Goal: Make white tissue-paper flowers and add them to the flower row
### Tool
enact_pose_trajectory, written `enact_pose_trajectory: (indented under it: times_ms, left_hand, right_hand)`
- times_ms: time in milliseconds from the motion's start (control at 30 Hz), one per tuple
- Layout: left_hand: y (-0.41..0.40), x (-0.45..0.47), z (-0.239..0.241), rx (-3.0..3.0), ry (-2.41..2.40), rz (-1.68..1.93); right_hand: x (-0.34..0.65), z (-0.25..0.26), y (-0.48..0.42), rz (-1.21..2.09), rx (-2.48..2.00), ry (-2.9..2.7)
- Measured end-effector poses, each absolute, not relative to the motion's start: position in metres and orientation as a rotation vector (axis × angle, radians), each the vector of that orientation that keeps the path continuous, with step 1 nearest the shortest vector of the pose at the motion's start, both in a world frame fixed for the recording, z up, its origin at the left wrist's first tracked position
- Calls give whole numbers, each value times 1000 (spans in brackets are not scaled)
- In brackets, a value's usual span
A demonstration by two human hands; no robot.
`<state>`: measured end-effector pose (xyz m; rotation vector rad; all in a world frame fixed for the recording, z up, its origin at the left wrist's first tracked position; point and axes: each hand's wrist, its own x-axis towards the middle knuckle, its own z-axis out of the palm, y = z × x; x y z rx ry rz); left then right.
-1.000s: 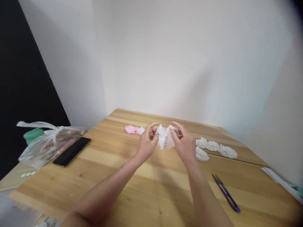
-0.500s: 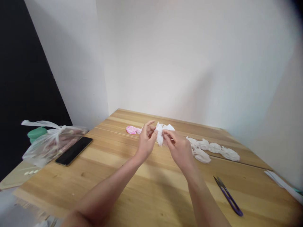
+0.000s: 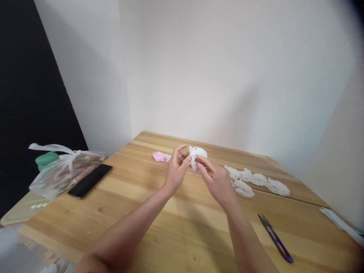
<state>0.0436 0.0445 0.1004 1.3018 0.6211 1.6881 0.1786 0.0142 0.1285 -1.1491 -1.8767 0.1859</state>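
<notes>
Between my hands, above the wooden table [image 3: 136, 212], is a crumpled white tissue-paper flower [image 3: 196, 152] with ruffled layers. My left hand [image 3: 178, 167] pinches its left edge between thumb and fingers, the index finger raised. On its right side, the fingertips of my right hand [image 3: 214, 176] close on the thin paper. Beyond my left hand lies a pink-and-white crumpled paper piece [image 3: 159, 156], partly hidden by that hand. To the right of my right hand, several white crumpled paper pieces [image 3: 258, 179] lie in a row, with another white piece [image 3: 243, 189] in front.
Purple-handled thread snips [image 3: 275, 239] lie at the right front. A black phone [image 3: 90, 181] rests near the left edge beside a tied clear plastic bag [image 3: 61, 170] and a green round object [image 3: 47, 159]. White strips [image 3: 338, 222] lie at the far right. A wall stands behind.
The white paper between my hands has turned and looks rounder and more gathered. My right fingers have shifted slightly on it. The whole view has moved a little.
</notes>
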Motion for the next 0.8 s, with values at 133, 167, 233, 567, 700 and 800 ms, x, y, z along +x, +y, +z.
enact_pose_trajectory:
  times_ms: [133, 167, 233, 567, 700, 800]
  left_hand:
    - [44, 44, 102, 1323, 653, 1708]
    - [44, 44, 103, 1319, 653, 1711]
    - [43, 44, 104, 1302, 646, 1711]
    - [43, 45, 103, 1249, 597, 1700]
    - [43, 46, 101, 1316, 634, 1708]
    - [43, 49, 97, 1382, 696, 1703]
  right_hand:
    - [177, 131, 12, 264, -1163, -1852]
    - [177, 131, 11, 275, -1166, -1846]
    - [177, 130, 12, 277, -1176, -1843]
    - [179, 125, 16, 174, -1143, -1879]
    - [179, 123, 17, 120, -1160, -1863]
    - [179, 120, 19, 22, -1192, -1810]
